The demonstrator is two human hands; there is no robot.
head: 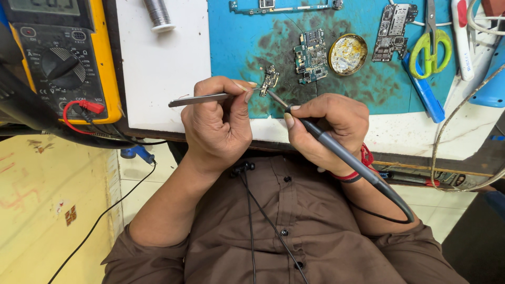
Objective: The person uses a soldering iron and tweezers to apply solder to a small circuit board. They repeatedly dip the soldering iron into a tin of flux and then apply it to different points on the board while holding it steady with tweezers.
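Observation:
My left hand [218, 123] grips metal tweezers [197, 99] whose tips reach a small circuit board [270, 80] lying on the stained blue work mat [236, 42]. My right hand [329, 129] holds a grey soldering iron [342, 155] like a pen, its tip touching the lower edge of that small board. The iron's black cable loops back past my right wrist, which wears a red band.
A larger green circuit board [311, 56] and a round tin of flux [347, 53] lie just beyond. Another board [392, 29], green-handled scissors [431, 44] and a blue tool [423, 92] sit at right. A yellow multimeter [63, 58] stands at left; a solder spool [158, 14] lies on white board.

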